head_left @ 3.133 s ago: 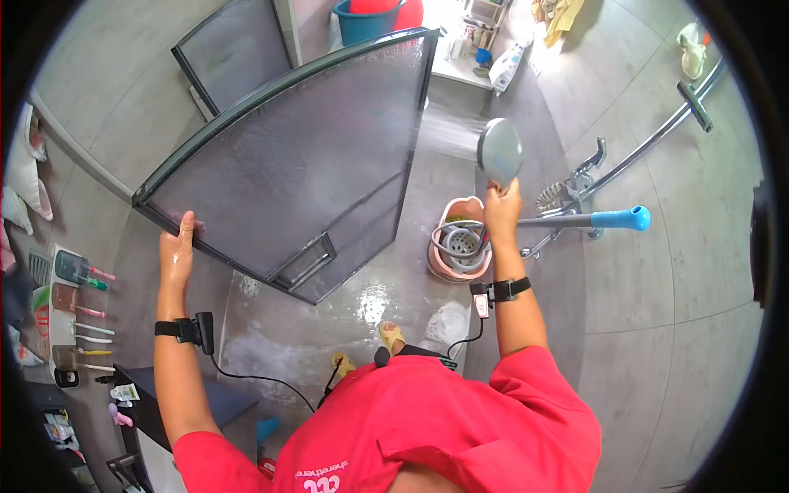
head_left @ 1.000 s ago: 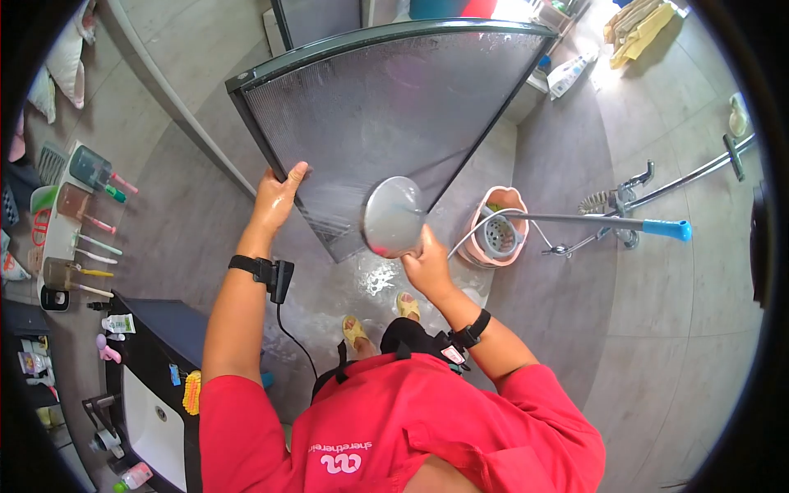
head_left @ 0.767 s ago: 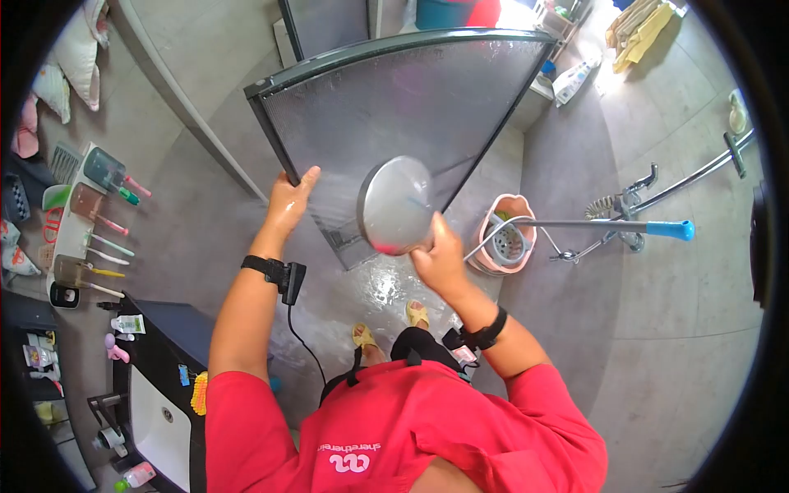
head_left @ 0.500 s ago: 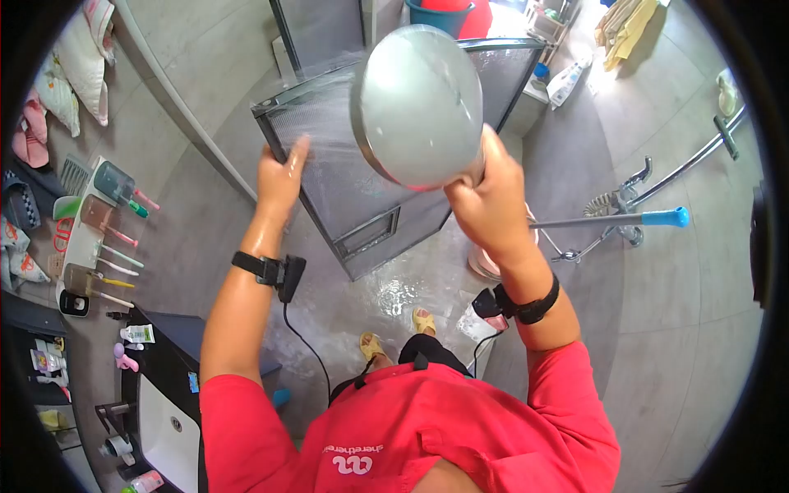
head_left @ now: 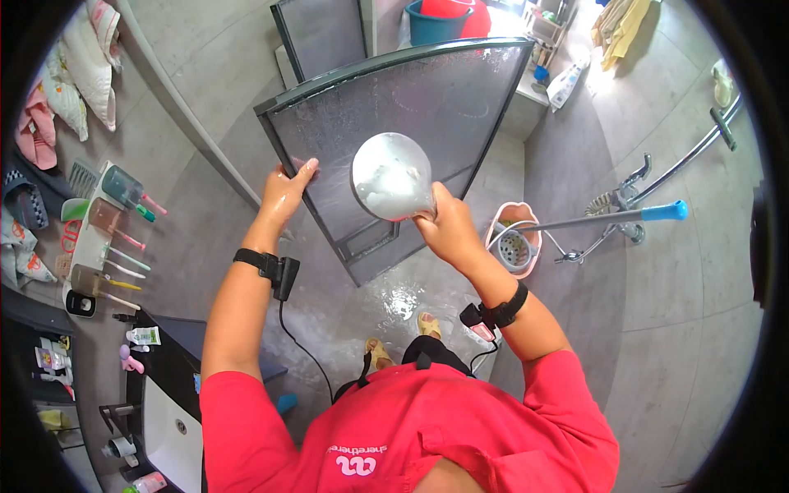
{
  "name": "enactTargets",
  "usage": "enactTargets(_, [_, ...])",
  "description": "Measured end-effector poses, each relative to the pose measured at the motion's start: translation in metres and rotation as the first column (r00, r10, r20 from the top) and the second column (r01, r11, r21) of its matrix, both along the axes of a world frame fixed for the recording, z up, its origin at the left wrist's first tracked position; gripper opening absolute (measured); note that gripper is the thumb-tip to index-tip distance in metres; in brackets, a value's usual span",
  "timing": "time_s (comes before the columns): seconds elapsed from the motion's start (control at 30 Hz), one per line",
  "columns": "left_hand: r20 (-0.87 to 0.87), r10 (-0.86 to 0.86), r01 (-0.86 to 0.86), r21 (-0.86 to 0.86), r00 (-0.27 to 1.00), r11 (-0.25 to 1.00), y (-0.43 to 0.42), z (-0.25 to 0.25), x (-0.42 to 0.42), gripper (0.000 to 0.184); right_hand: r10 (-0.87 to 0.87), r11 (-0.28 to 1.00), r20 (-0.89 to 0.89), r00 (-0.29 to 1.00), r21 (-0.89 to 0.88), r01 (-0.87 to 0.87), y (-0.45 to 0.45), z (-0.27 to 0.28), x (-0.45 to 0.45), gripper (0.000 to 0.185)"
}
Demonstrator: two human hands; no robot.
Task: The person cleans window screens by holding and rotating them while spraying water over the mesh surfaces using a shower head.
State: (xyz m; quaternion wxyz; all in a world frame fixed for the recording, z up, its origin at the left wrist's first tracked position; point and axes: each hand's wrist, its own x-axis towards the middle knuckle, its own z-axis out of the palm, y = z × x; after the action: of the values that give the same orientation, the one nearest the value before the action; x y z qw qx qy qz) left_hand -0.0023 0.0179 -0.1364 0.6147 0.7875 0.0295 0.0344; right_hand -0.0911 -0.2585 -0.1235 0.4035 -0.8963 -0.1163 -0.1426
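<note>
A large mesh window screen (head_left: 448, 103) in a dark frame stands upright and leaning before me, wet with drops and streaks. My left hand (head_left: 284, 194) is closed on its left edge, thumb in front and fingers partly hidden behind the frame. My right hand (head_left: 449, 223) grips a round, silvery water ladle (head_left: 392, 175) by its handle, which the fingers mostly cover. The ladle's rounded underside faces me and its inside is hidden. It is in front of the screen's lower middle; whether they touch, I cannot tell.
A pink mop bucket (head_left: 532, 246) and a blue-tipped pole (head_left: 608, 220) are at the right, near the wall shower fittings (head_left: 633, 197). A second screen (head_left: 322, 37) and a teal bucket (head_left: 436, 29) stand behind. A sink (head_left: 168, 427) is at lower left. The floor (head_left: 403, 300) is wet.
The ladle has come down, away from my face, and appears smaller. Water spraying over the screen's upper left is gone. My left hand has stayed on the frame, sliding slightly lower.
</note>
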Motion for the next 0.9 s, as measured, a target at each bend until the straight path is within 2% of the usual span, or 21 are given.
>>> enactTargets(0.07, [-0.017, -0.003, 0.002, -0.043, 1.0, 0.999, -0.004, -0.002, -0.003, 0.046, -0.001, 1.0, 0.057, 0.998, 0.031, -0.001, -0.003, 0.013, -0.001, 0.03])
enactTargets(0.1, [-0.013, 0.037, -0.037, -0.006, 0.999, 0.999, -0.006, 0.003, -0.005, 0.049, -0.005, 0.998, 0.12, 0.993, 0.063, -0.003, -0.002, 0.025, -0.003, 0.03])
enactTargets(0.13, [-0.007, 0.075, -0.075, 0.032, 0.997, 0.997, -0.007, 0.006, -0.006, 0.051, -0.014, 0.998, 0.11, 0.994, 0.064, 0.007, -0.001, 0.037, -0.005, 0.03])
enactTargets(0.23, [0.038, 0.046, -0.045, -0.034, 0.998, 0.998, -0.007, 0.004, -0.002, 0.054, -0.014, 0.994, 0.196, 0.981, 0.111, -0.008, 0.006, 0.055, -0.001, 0.03])
enactTargets(0.3, [0.061, 0.028, -0.024, -0.076, 0.998, 0.997, -0.005, 0.001, 0.0, 0.055, -0.025, 0.998, 0.159, 0.987, 0.065, 0.015, 0.007, 0.046, 0.003, 0.03])
enactTargets(0.37, [0.055, 0.059, -0.056, -0.054, 0.997, 0.997, -0.002, -0.002, 0.004, 0.052, -0.037, 0.999, 0.123, 0.992, 0.015, 0.036, 0.004, 0.022, 0.01, 0.03])
enactTargets(0.47, [0.031, 0.009, -0.008, -0.022, 0.999, 1.0, -0.002, 0.002, 0.002, 0.054, -0.059, 0.997, 0.108, 0.992, -0.052, 0.065, -0.023, -0.021, 0.022, 0.03])
enactTargets(0.53, [0.019, 0.024, -0.023, -0.016, 1.0, 1.0, -0.005, 0.005, -0.001, 0.053, -0.152, 0.985, 0.142, 0.978, -0.054, 0.161, -0.048, -0.029, 0.028, 0.027])
enactTargets(0.6, [0.001, 0.038, -0.038, -0.005, 0.999, 0.999, -0.004, 0.0, -0.002, 0.052, -0.267, 0.964, 0.203, 0.942, 0.067, 0.259, -0.071, -0.012, 0.036, 0.023])
enactTargets(0.7, [0.051, -0.004, 0.006, -0.032, 0.999, 0.999, -0.002, -0.006, 0.001, 0.049, -0.422, 0.883, 0.12, 0.899, 0.282, 0.376, -0.079, 0.039, 0.038, 0.02])
enactTargets(0.73, [0.064, 0.011, -0.008, -0.049, 0.998, 0.999, -0.003, -0.006, 0.001, 0.049, -0.428, 0.88, 0.121, 0.896, 0.283, 0.382, -0.078, 0.044, 0.037, 0.02])
enactTargets(0.8, [0.086, 0.018, -0.012, -0.065, 0.996, 0.998, -0.005, -0.004, 0.001, 0.049, -0.355, 0.894, 0.162, 0.921, 0.347, 0.284, -0.069, 0.057, 0.035, 0.021])
enactTargets(0.83, [0.063, 0.011, -0.006, -0.079, 0.998, 0.997, -0.003, -0.005, 0.002, 0.048, -0.29, 0.932, 0.232, 0.929, 0.288, 0.219, -0.06, 0.057, 0.032, 0.023])
enactTargets(0.87, [0.04, 0.005, -0.001, -0.094, 0.999, 0.996, -0.002, -0.004, 0.004, 0.047, -0.285, 0.95, 0.146, 0.947, 0.176, 0.259, -0.049, 0.055, 0.025, 0.025])
enactTargets(0.9, [0.049, 0.0, 0.005, -0.095, 0.999, 0.995, 0.001, -0.002, 0.006, 0.047, -0.187, 0.972, 0.227, 0.956, 0.184, 0.146, -0.039, 0.04, 0.026, 0.027])
